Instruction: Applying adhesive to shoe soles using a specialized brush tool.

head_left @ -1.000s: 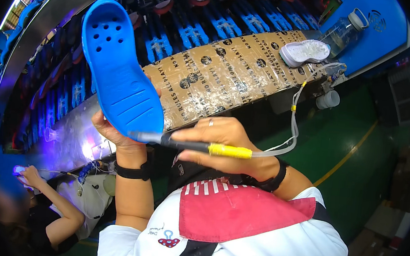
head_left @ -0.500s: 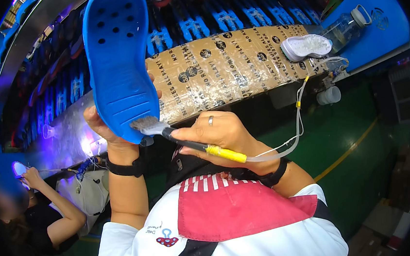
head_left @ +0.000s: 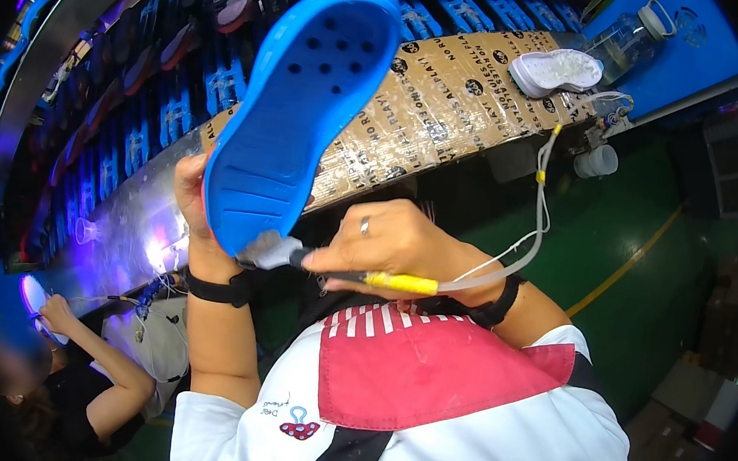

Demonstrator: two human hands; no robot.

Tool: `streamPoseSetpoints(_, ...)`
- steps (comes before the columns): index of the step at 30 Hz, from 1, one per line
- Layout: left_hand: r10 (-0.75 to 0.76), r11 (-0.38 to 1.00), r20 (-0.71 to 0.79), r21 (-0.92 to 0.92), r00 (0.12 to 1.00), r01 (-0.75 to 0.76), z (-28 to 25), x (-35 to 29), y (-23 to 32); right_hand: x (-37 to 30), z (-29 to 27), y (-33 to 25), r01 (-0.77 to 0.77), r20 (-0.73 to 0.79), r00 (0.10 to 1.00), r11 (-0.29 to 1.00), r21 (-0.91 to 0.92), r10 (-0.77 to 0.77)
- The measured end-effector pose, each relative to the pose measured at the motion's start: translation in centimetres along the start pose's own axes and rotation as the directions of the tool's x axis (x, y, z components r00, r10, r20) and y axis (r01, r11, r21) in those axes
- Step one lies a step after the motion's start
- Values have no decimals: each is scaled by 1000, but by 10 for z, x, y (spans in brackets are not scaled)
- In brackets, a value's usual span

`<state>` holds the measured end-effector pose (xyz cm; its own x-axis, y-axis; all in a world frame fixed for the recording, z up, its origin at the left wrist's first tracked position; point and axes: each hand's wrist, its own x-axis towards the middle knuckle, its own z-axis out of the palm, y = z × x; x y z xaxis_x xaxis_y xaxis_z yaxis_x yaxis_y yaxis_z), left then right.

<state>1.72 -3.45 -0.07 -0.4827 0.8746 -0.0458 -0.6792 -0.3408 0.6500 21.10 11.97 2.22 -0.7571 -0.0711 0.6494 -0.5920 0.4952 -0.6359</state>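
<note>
A blue shoe sole [head_left: 295, 127] is held up in front of me, toe end away. It has a raised rim, several dark round holes in the forefoot and ridges toward the heel. My left hand [head_left: 190, 193] grips it near the heel from the left; most of its fingers are hidden behind the sole. My right hand [head_left: 394, 241] is closed round a brush [head_left: 399, 282] with a black and yellow handle. The brush's grey bristles lie against the sole's heel edge. A clear tube [head_left: 520, 254] runs from the handle's end to the bench.
Printed cardboard [head_left: 450, 106] under clear film covers the bench edge. On it, at the right, rests a white sole [head_left: 558, 73] beside a clear bottle [head_left: 624, 44]. Behind runs a rack of blue holders [head_left: 223, 90]. At lower left, a co-worker's hand [head_left: 59, 315] holds a pale sole.
The toe of the blue sole has swung to the right, while its heel has shifted slightly left. My brush has slid from inside the heel to its lower edge.
</note>
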Motion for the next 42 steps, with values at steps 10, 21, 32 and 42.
streamPoseSetpoints(10,-311,951,-91,-33,946,309,17,4,-1,3,0,-3,5,-30,1000,997,-73,-7)
streamPoseSetpoints(21,-291,915,-461,123,838,385,48,-3,6,-2,-7,-3,17,62,998,1000,-5,-17)
streamPoseSetpoints(32,-176,932,-396,227,901,282,45,-14,19,-10,-9,-1,-52,159,984,980,-194,84)
streamPoseSetpoints(42,-279,949,-202,88,939,302,26,-13,-26,-12,-26,18,-450,-118,866,860,241,486)
